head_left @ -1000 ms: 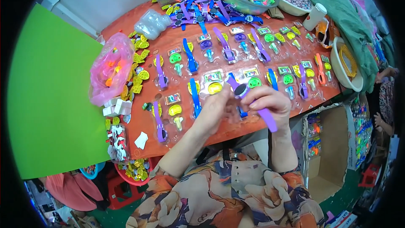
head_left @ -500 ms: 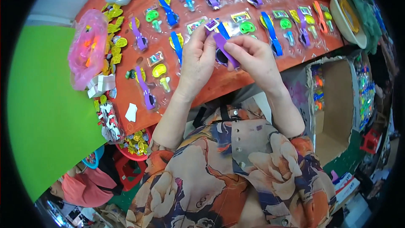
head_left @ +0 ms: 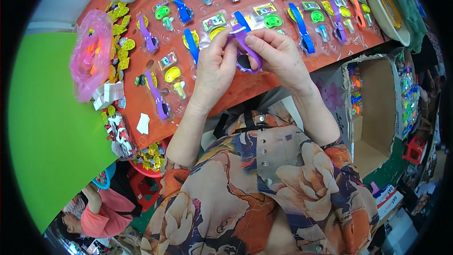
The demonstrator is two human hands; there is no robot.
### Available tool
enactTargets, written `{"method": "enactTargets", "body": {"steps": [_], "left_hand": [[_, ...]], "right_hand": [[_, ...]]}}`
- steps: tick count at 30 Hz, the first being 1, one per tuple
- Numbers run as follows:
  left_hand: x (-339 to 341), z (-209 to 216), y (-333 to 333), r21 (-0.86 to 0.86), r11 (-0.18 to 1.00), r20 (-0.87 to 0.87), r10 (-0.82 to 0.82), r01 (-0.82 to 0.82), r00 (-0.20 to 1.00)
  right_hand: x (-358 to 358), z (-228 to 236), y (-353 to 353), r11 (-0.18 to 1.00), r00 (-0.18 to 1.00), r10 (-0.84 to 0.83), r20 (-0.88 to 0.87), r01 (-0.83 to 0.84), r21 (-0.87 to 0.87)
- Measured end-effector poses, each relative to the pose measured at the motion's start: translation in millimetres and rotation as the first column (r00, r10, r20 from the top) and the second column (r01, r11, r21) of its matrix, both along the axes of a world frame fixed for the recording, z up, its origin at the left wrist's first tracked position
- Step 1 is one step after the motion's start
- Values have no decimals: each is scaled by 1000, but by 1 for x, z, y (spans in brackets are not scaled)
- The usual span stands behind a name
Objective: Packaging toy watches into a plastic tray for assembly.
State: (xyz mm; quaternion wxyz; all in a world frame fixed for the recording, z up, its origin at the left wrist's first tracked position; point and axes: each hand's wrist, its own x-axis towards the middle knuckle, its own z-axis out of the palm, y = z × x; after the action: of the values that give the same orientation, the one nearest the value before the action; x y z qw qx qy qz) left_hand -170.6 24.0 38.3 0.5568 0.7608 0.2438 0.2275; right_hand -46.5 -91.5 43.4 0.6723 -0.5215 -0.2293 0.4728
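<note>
Above the table's near edge, both hands are closed on a purple toy watch (head_left: 255, 63) with a dark round face. My left hand (head_left: 213, 73) pinches its upper end beside the white buckle (head_left: 238, 30). With thumb and fingers, my right hand (head_left: 279, 59) grips the strap, which is bent into a loop at the buckle. My fingertips partly hide whether the strap passes fully through. Just behind the hands lie a blue toy watch (head_left: 242, 20) and a green ring-shaped toy (head_left: 272, 21) in clear plastic trays.
Rows of clear trays with watches and small toys cover the red table (head_left: 198, 108). At left are a pink plastic bag (head_left: 89, 56), yellow foil pieces (head_left: 123, 59) and white cards (head_left: 143, 123). A cardboard box (head_left: 377, 108) and white basin (head_left: 401, 33) stand right. Another person (head_left: 106, 212) is lower left.
The strap end has moved up to the white buckle, and the strap now curves in a loop. My right hand has shifted slightly up. The view has shifted a little.
</note>
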Motion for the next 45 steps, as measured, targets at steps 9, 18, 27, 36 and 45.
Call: {"method": "enactTargets", "body": {"steps": [9, 18, 27, 36, 45], "left_hand": [[9, 6, -9, 903, 420, -184, 182, 93, 966], [31, -1, 2, -654, 716, 210, -142, 247, 967], [82, 13, -8, -403, 800, -38, -500, 444, 865], [211, -6, 1, -457, 850, 50, -270, 262, 962], [262, -47, 14, 748, 620, -50, -303, 237, 952]], "right_hand": [[-2, -4, 9, 993, 843, -115, 525, 116, 31], [35, 9, -19, 908, 676, -211, 706, -132, 398], [102, -27, -47, 908, 911, -408, 59, 399, 126], [159, -12, -40, 888, 247, -249, 936, 444, 119], [295, -49, -12, 824, 57, 68, 996, 560, -89]]}}
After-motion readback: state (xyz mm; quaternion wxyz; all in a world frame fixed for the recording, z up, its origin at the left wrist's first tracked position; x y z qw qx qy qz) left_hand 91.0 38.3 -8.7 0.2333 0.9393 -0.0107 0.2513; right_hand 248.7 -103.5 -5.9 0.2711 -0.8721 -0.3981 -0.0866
